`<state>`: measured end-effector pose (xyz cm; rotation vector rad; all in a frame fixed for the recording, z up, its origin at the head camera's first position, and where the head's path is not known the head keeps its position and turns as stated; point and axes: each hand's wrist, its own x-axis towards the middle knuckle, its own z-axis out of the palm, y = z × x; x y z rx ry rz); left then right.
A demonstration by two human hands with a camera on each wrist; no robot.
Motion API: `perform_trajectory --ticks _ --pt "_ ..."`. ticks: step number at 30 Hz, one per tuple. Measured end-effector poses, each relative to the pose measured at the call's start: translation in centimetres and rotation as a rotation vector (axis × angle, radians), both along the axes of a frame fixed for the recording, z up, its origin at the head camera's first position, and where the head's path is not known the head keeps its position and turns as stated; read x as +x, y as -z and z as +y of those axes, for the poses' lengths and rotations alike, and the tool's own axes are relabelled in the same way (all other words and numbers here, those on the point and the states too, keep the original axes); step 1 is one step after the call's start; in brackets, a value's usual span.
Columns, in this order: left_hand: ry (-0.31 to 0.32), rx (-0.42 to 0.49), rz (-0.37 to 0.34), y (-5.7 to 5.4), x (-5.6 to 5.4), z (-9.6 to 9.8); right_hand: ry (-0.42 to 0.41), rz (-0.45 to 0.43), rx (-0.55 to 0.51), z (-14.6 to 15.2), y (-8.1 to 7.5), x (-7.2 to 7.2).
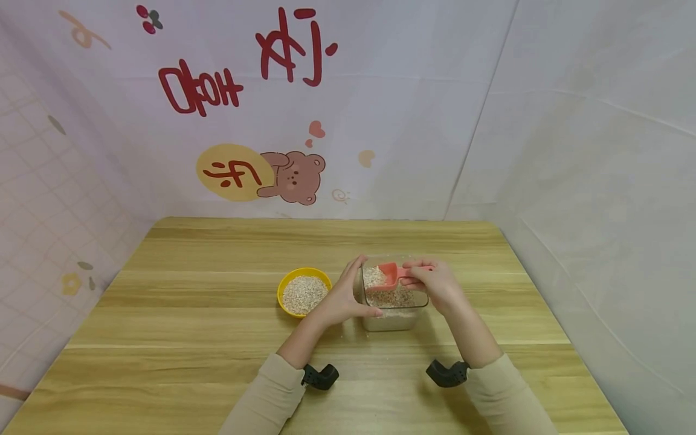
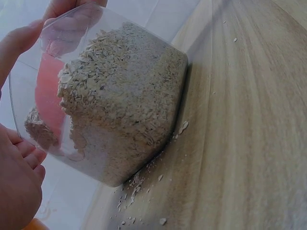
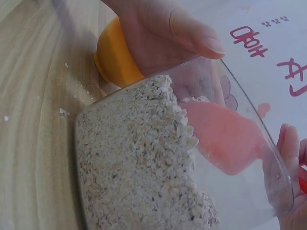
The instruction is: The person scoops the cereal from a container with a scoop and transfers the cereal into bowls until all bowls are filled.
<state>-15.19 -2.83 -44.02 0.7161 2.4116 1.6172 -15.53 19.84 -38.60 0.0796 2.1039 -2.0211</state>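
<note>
A clear plastic container (image 1: pixel 390 320) holding rolled oats (image 3: pixel 134 153) stands on the table. My left hand (image 1: pixel 342 297) grips its left side, thumb at the front rim and fingers toward the back. In my right hand (image 1: pixel 437 284) is the handle of a pink scoop (image 1: pixel 389 275), which lies level inside the container's mouth, with oats heaped in it. Through the clear wall the scoop (image 2: pixel 50 91) also shows in the left wrist view. Left of the container is a yellow bowl (image 1: pixel 280 294) filled with oats, close to my left hand.
Stray oat flakes (image 2: pixel 136 184) lie on the wooden table (image 1: pixel 217 362) around the container's base. A white printed cloth (image 1: pixel 408 121) hangs behind the table, and a plain white one (image 1: pixel 609 181) stands along the right side. Each wrist carries a black camera mount (image 1: pixel 321 377).
</note>
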Motion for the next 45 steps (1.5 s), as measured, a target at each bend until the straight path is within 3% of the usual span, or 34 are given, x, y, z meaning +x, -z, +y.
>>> perform_trajectory --ticks 23,45 --pt "-0.002 -0.02 -0.01 -0.2 0.3 0.1 0.052 0.031 -0.138 1.4 1.0 0.7" --pt "-0.029 -0.053 0.041 -0.7 1.2 -0.8 0.068 0.054 -0.207 1.7 0.3 2.0"
